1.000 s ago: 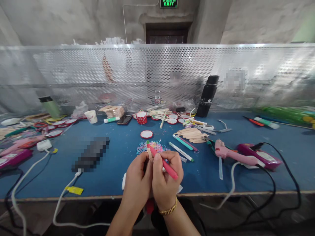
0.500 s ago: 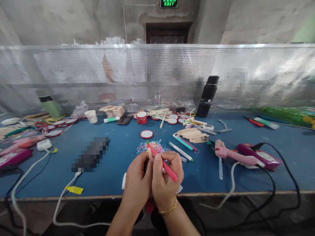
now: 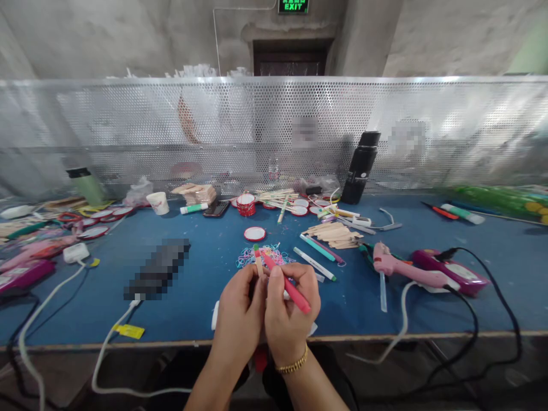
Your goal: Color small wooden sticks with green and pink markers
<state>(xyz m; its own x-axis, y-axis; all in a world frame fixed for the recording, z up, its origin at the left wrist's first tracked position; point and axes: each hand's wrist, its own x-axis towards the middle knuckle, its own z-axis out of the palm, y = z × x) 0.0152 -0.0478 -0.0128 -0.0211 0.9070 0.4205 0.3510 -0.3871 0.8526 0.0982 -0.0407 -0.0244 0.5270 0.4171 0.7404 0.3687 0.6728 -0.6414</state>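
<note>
My left hand pinches a wooden craft stick that points upward and away. The stick has a green tip with a red band just below it. In my right hand is a pinkish-red marker pen, its tip beside the stick's coloured end; whether they touch I cannot tell. Both hands are close together above the near part of the table. Right behind them lies a pile of colourful small loops, partly hidden by my fingers. A white object under my hands is mostly covered.
Beyond the loops lies a red-rimmed white disc. To the right are pens, a stack of craft sticks and a pink glue gun with cables. At left lies a blurred dark device on a white cable. A black bottle stands behind.
The marker's tip has shifted slightly right, away from the stick, and a red band below the green tip now shows. Both hands keep their hold.
</note>
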